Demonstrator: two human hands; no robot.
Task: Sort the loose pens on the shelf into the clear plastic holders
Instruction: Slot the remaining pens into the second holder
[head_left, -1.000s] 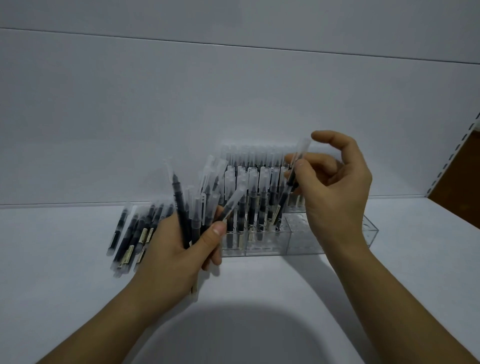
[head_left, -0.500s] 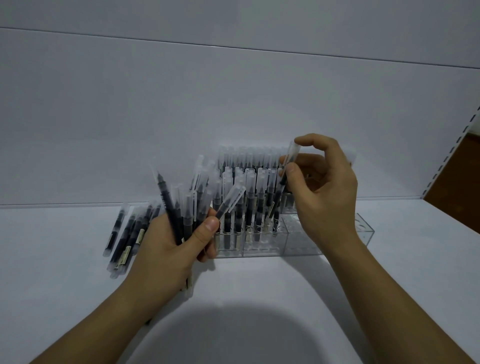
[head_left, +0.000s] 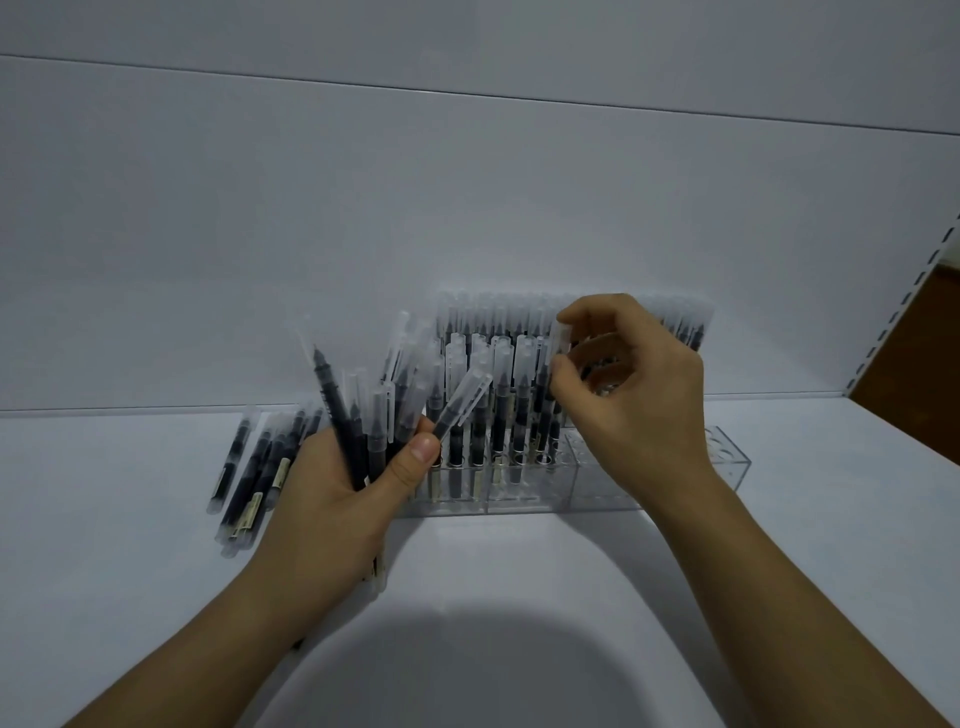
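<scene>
The left hand (head_left: 332, 499) has its fingers (head_left: 415, 453) curled tight round a fanned bundle of pens (head_left: 375, 428), thumb pressed on the front one, just left of the clear plastic holders (head_left: 597, 486). The right hand (head_left: 641, 415) pinches the clear cap of one pen (head_left: 560, 340) between thumb and forefinger, the other fingers loosely bent; this pen stands nearly upright among the pens in the front holder. More loose pens (head_left: 249, 478) lie on the shelf (head_left: 831, 545) left of the left hand.
</scene>
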